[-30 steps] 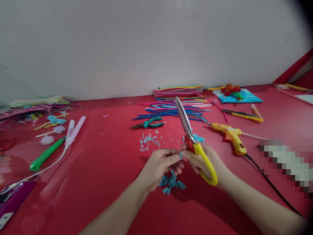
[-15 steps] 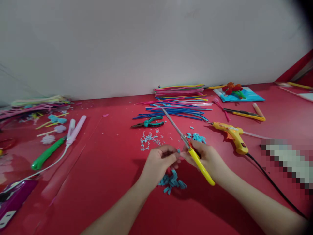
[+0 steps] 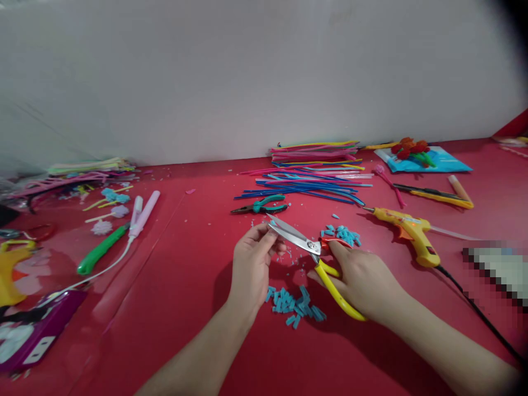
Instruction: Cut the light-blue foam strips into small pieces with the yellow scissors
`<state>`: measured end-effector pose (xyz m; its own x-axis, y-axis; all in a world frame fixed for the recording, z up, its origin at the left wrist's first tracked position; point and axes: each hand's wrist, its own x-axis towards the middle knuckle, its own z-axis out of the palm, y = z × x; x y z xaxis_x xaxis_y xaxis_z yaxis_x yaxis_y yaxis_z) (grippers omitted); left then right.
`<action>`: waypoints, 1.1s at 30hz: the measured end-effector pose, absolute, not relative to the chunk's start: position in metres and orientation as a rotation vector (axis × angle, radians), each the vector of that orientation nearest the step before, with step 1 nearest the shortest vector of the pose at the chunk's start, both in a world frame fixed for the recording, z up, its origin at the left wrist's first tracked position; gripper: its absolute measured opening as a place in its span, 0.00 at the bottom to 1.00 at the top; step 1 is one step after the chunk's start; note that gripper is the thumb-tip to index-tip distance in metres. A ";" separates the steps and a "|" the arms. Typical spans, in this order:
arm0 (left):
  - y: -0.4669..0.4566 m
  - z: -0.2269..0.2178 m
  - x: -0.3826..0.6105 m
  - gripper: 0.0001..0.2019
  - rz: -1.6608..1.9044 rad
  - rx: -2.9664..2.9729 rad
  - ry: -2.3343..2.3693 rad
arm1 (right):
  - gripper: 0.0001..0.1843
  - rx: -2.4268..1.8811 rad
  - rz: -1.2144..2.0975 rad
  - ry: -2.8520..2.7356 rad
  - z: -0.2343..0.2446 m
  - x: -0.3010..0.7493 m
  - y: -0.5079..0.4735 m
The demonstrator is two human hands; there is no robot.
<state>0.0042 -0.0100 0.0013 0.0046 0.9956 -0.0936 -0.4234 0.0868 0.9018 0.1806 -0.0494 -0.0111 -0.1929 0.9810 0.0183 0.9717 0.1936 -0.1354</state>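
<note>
My right hand (image 3: 363, 280) grips a pair of scissors (image 3: 293, 237) with yellow and red handles. The blades are slightly parted and point left. My left hand (image 3: 256, 258) is closed in a pinch at the blade tips, on a small blue piece (image 3: 272, 223) that is mostly hidden by the fingers and blades. Below the hands lies a pile of cut blue pieces (image 3: 295, 305). A second heap of blue pieces (image 3: 344, 235) sits just beyond my right hand, and pale blue trimmings (image 3: 295, 264) are scattered under the scissors.
Teal-handled pliers (image 3: 259, 205) lie beyond my hands, before bundles of coloured pipe cleaners (image 3: 305, 187). At right are a yellow glue gun (image 3: 406, 228) with its cord and a yellow cutter (image 3: 441, 199). A pink hair-straightener-like tool (image 3: 142, 217) and a green-handled tool (image 3: 103, 250) lie left.
The scissors have swung from lying across my right hand to a working grip, blades parted at my left fingertips. My hands have moved apart. The view has shifted left.
</note>
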 end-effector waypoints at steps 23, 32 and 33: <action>-0.010 0.001 0.004 0.03 1.341 0.762 0.897 | 0.18 -1.811 -0.053 -2.417 -0.015 0.184 -0.048; -0.010 0.003 0.005 0.02 1.330 0.768 0.894 | 0.20 -1.805 -0.059 -2.422 -0.015 0.184 -0.049; -0.010 0.003 0.005 0.02 1.331 0.770 0.886 | 0.20 -1.805 -0.061 -2.420 -0.015 0.184 -0.049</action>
